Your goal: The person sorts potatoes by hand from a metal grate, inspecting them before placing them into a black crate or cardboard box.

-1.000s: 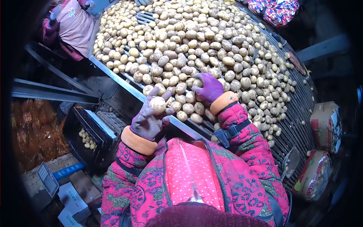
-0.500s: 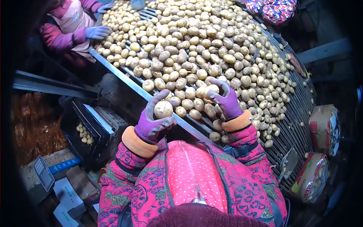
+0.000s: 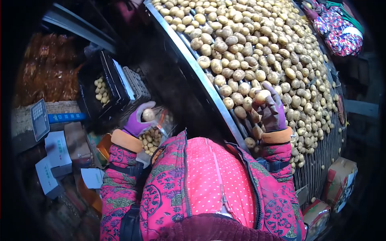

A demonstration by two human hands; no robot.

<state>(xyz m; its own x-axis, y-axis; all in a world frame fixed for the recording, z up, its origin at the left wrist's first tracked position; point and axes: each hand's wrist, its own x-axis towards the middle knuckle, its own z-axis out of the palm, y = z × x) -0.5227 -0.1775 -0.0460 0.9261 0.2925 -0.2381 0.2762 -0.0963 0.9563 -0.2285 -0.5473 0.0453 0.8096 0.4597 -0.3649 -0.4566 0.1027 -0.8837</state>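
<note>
My left hand [image 3: 136,121], in a purple glove, is closed round a pale potato [image 3: 148,115]. It is above a plastic-lined container [image 3: 164,132] in which several potatoes [image 3: 150,141] lie. Over the near edge of the sorting table, my right hand [image 3: 275,109], also gloved in purple, grips another potato [image 3: 262,97] between thumb and fingers. Around and beyond it spreads a large heap of potatoes [image 3: 257,52] on the slatted table. The metal rim [image 3: 189,66] of that table runs diagonally between my two hands.
A black crate [image 3: 86,90] with potatoes inside stands at left, beside a grey crate [image 3: 136,82]. Nearer are a scale display [image 3: 40,119] and white boxes [image 3: 57,148]. Filled cartons [image 3: 340,180] sit at lower right. Another person's patterned clothing [image 3: 341,36] shows at the far right.
My left hand has swung left with its potato, from the table edge to above the lined container. My right hand still holds a potato over the heap. The view has turned leftward.
</note>
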